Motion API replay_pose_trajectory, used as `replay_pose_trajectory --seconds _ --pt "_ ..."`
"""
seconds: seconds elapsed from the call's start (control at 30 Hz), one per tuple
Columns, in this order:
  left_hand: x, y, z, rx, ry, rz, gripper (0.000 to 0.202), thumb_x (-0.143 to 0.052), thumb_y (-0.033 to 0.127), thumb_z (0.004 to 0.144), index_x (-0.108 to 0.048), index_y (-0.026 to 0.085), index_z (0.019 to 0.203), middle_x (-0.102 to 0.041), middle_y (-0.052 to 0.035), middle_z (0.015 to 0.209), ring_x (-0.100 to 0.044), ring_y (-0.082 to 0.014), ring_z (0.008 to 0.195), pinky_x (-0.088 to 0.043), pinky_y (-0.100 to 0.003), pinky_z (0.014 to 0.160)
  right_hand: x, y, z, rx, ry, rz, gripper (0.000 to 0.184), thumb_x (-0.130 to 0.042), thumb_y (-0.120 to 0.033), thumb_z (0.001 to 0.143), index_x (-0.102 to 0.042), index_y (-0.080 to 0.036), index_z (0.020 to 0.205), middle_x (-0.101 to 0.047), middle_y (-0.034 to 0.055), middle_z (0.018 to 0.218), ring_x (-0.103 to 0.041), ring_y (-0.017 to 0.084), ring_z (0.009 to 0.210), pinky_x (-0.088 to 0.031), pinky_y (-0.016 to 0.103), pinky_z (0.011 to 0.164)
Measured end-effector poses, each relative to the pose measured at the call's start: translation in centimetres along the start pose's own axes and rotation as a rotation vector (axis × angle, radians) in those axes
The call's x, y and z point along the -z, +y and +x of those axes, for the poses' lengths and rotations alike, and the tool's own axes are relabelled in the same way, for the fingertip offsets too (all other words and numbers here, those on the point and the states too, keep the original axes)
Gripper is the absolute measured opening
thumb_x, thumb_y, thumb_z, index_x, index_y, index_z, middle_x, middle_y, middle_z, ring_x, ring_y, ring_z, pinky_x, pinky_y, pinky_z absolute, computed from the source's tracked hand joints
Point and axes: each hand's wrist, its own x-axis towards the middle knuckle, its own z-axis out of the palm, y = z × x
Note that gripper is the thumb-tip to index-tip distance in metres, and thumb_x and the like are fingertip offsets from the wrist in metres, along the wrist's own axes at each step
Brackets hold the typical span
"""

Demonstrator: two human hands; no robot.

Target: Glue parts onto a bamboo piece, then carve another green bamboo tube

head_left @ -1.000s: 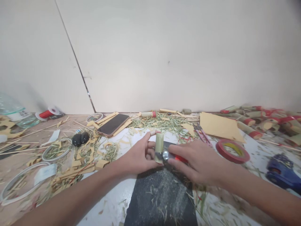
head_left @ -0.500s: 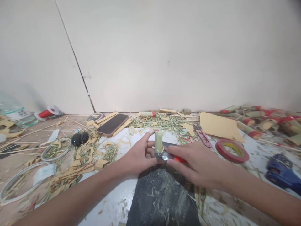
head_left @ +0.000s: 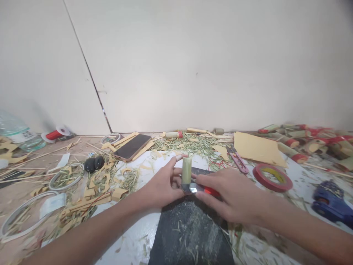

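My left hand (head_left: pixel 161 186) pinches a short green stalk piece (head_left: pixel 186 170) and holds it upright on a black mat (head_left: pixel 190 232). My right hand (head_left: pixel 233 195) grips a red-handled cutter (head_left: pixel 205 190), its metal blade (head_left: pixel 193 189) pressed against the foot of the stalk piece. Both hands meet at the far end of the mat. Green shavings lie scattered over the mat and the white sheet under it.
A phone (head_left: pixel 132 146) lies behind the left hand, black earbuds (head_left: pixel 94 163) further left. A red tape roll (head_left: pixel 272 177), pink snips (head_left: pixel 236 158), tan card (head_left: pixel 257 148), a pile of red-taped stalk pieces (head_left: pixel 300 141) and a blue object (head_left: pixel 331 203) are on the right. A wall stands close behind.
The blade has slid lower, to the foot of the stalk piece. Both hands have hardly moved otherwise.
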Motion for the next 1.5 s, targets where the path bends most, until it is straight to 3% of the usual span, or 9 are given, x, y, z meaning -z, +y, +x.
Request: replay_pose_trajectory --seconds 0.1,0.2,0.4,0.63,0.8,0.9,0.97,1.23,1.5 --pt "0.1 0.1 0.0 -0.009 -0.010 0.051 0.076 -0.069 0.017 0.075 -0.025 0.026 0.136 -0.063 -0.0127 0.112 -0.061 -0.0149 0.078 -0.043 -0.027 0.066 -0.3 -0.3 0.0 -0.012 0.010 -0.060 0.027 -0.038 -0.041 0.094 -0.057 -0.023 0.087 -0.066 0.0028 0.068 -0.057 0.018 0.059 -0.019 0.029 0.052" --pt "0.1 0.2 -0.2 -0.005 -0.019 0.074 0.076 -0.069 0.016 0.075 -0.026 0.025 0.136 -0.065 -0.0106 0.106 -0.058 -0.0119 0.070 -0.040 -0.025 0.062 0.0 0.9 0.3 -0.004 0.053 -0.098 0.027 -0.039 -0.040 0.093 -0.056 -0.022 0.084 -0.064 0.0019 0.064 -0.055 0.017 0.055 -0.018 0.029 0.051" --pt "-0.2 0.1 -0.5 0.012 -0.020 0.046 0.076 -0.069 0.013 0.073 -0.028 0.027 0.136 -0.063 -0.0128 0.115 -0.058 -0.0139 0.077 -0.043 -0.028 0.068 1.6 4.4 0.7 -0.244 0.255 -0.087 0.033 -0.033 -0.044 0.095 -0.051 -0.021 0.081 -0.057 0.0007 0.060 -0.050 0.016 0.054 -0.024 0.027 0.052" --pt "-0.2 -0.3 -0.3 -0.018 -0.044 -0.034 0.080 -0.064 0.008 0.076 -0.021 0.027 0.141 -0.065 -0.0050 0.091 -0.062 -0.0149 0.077 -0.043 -0.028 0.071 0.2 0.9 0.2 -0.014 0.108 -0.053 0.029 -0.037 -0.042 0.094 -0.048 -0.022 0.077 -0.059 0.0007 0.062 -0.049 0.015 0.054 -0.021 0.027 0.052" --pt "-0.2 0.1 -0.8 -0.005 -0.082 -0.009 0.075 -0.067 0.014 0.077 -0.026 0.027 0.139 -0.065 -0.0092 0.102 -0.059 -0.0158 0.081 -0.044 -0.029 0.071 0.9 2.1 0.5 -0.106 0.119 -0.078 0.029 -0.036 -0.042 0.094 -0.046 -0.022 0.077 -0.058 0.0000 0.061 -0.050 0.016 0.053 -0.020 0.027 0.052" --pt "-0.3 0.2 -0.9 0.013 -0.092 0.036 0.074 -0.068 0.014 0.076 -0.029 0.028 0.137 -0.059 -0.0159 0.120 -0.058 -0.0161 0.083 -0.045 -0.030 0.070 1.9 4.2 0.5 -0.249 0.222 -0.067 0.031 -0.033 -0.042 0.095 -0.044 -0.022 0.074 -0.052 -0.0007 0.056 -0.047 0.015 0.052 -0.023 0.026 0.052" --pt "-0.3 0.1 -0.8 0.017 -0.076 -0.001 0.074 -0.067 0.012 0.076 -0.028 0.028 0.137 -0.057 -0.0176 0.124 -0.058 -0.0145 0.079 -0.046 -0.031 0.070 2.3 4.6 0.4 -0.265 0.266 -0.048 0.033 -0.032 -0.044 0.095 -0.044 -0.022 0.074 -0.050 -0.0010 0.055 -0.046 0.015 0.052 -0.025 0.027 0.052" --pt "-0.3 -0.2 -0.5 -0.018 -0.062 -0.018 0.077 -0.064 0.011 0.079 -0.021 0.027 0.141 -0.063 -0.0045 0.088 -0.065 -0.0180 0.078 -0.048 -0.033 0.074 1.4 1.2 0.0 -0.035 0.098 -0.058 0.033 -0.035 -0.045 0.094 -0.045 -0.022 0.072 -0.052 -0.0011 0.056 -0.042 0.014 0.049 -0.019 0.027 0.051" --pt "-0.1 0.3 -0.4 -0.025 -0.078 -0.001 0.073 -0.062 0.011 0.080 -0.022 0.026 0.139 -0.062 -0.0051 0.091 -0.063 -0.0169 0.078 -0.047 -0.034 0.075 0.9 1.6 0.3 -0.053 0.112 -0.147 0.031 -0.036 -0.044 0.094 -0.047 -0.022 0.076 -0.058 -0.0008 0.059 -0.047 0.014 0.049 -0.017 0.027 0.051"
